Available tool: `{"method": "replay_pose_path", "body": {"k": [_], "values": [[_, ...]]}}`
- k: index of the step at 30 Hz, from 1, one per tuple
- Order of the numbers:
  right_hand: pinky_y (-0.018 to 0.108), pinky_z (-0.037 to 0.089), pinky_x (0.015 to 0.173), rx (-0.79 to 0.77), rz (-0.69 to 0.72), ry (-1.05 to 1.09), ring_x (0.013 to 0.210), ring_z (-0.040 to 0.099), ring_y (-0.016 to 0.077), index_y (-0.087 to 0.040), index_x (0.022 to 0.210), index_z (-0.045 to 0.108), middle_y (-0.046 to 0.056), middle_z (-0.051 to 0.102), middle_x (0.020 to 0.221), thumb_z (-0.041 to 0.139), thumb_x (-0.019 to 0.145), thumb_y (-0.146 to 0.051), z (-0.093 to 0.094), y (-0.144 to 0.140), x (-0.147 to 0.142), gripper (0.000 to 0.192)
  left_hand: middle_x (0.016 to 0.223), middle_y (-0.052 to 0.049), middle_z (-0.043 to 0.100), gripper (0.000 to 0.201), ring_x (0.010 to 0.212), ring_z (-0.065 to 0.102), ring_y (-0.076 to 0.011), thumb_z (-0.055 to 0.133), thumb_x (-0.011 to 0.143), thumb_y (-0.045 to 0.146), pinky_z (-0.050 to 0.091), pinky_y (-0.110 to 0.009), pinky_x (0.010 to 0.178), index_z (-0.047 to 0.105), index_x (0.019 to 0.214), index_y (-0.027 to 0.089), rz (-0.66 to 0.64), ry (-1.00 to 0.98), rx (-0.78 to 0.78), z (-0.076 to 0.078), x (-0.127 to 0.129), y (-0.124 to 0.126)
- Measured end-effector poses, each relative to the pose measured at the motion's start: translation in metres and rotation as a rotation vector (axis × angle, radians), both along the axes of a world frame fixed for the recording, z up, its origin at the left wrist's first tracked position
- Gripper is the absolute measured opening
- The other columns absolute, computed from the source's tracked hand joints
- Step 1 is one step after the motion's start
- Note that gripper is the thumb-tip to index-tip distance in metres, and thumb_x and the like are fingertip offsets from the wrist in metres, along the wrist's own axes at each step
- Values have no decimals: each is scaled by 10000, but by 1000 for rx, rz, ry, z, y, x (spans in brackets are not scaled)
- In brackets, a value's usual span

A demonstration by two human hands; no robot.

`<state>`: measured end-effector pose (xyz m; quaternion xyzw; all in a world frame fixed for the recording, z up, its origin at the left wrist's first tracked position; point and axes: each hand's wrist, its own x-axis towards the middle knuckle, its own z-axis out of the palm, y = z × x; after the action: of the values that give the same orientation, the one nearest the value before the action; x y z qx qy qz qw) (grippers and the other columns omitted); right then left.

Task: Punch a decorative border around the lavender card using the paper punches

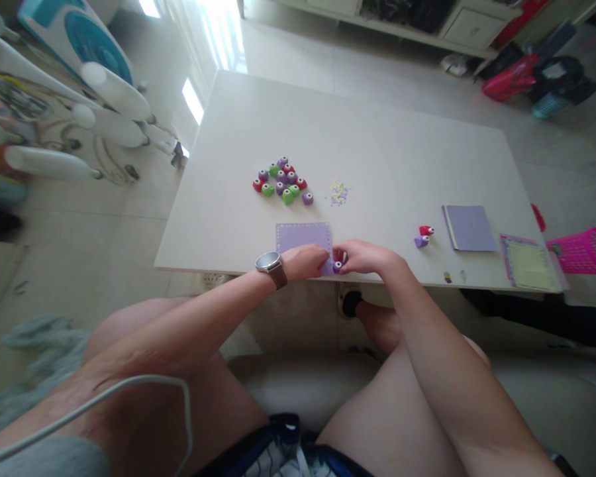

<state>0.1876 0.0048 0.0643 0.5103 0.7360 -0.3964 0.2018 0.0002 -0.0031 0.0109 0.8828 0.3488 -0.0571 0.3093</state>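
A purple paper sheet (302, 233) with small holes along its borders lies at the table's near edge. My left hand (305, 260), with a watch (269, 262) on its wrist, rests on the sheet; its curled fingers hold it near the right border. My right hand (361, 256) is closed around a small purple paper punch (338, 266) with an eye-like top, at the sheet's lower right corner. Beyond the sheet stands a cluster of similar red, green and purple punches (281, 179). Tiny yellow and purple paper bits (339, 193) are piled beside them.
On the right of the white table (377, 152) are a red punch (426, 230), a purple punch (422, 242), a stack of purple paper (469, 227) and bordered sheets (526, 262). Two small items lie near the front edge. A pink basket (583, 250) stands beyond the right end.
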Motion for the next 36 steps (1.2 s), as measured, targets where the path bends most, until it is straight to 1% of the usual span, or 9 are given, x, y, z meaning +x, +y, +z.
{"method": "replay_pose_path", "body": {"k": [3,10,16,19,21,24,26,28,36], "values": [[238,422,652,-5,1,-7,836,642,173,-195,905,649,29,724,942,737,763,-154,-1,0,0,172,887,-80,746,175,795,692,-212,612,811,210,472,-290,679,756,908,190,5,10,-15,-2,1,1],[236,408,646,7,1,-16,809,629,161,-187,872,648,24,715,906,721,767,-133,1,-1,-2,140,897,-82,757,187,819,699,-215,605,812,209,492,-290,715,762,912,194,-5,14,-16,-3,3,3],[238,412,659,15,6,21,808,626,156,-179,902,668,26,719,915,696,771,-114,-1,-1,-1,149,850,-74,748,169,759,686,-207,595,803,201,466,-290,662,749,872,193,-7,-7,0,-5,3,3],[239,424,678,19,0,67,822,632,160,-182,947,686,23,727,928,686,763,-110,-4,-1,-1,198,845,-73,747,178,746,680,-207,581,801,206,452,-293,643,746,866,197,-14,-24,10,-7,3,3],[240,431,683,10,-18,86,829,637,164,-187,963,690,21,731,937,704,758,-135,-4,0,-1,212,852,-74,749,182,757,683,-208,580,804,214,450,-293,646,748,873,197,-18,-32,11,-8,3,4],[245,441,683,14,-58,73,839,643,173,-185,953,677,32,731,946,749,787,-253,-2,1,2,193,866,-80,751,189,784,691,-212,587,816,230,459,-292,667,756,891,193,-16,-30,15,-8,3,5],[247,446,686,22,-82,51,850,649,179,-184,951,669,42,734,955,756,814,-334,-2,1,4,221,871,-83,751,189,789,692,-213,593,818,233,462,-291,673,761,895,195,-7,-23,14,-8,3,4],[250,446,687,21,-94,32,861,654,184,-185,951,667,48,739,961,758,829,-373,-3,2,6,243,871,-82,750,188,786,690,-212,596,816,230,460,-291,668,763,895,197,-1,-21,10,-7,2,4],[256,442,691,13,-87,23,863,658,186,-187,948,669,42,745,954,755,841,-359,-7,3,6,220,835,-73,734,158,742,669,-199,590,814,215,419,-289,622,741,854,190,16,-58,21,-4,1,2]]}}
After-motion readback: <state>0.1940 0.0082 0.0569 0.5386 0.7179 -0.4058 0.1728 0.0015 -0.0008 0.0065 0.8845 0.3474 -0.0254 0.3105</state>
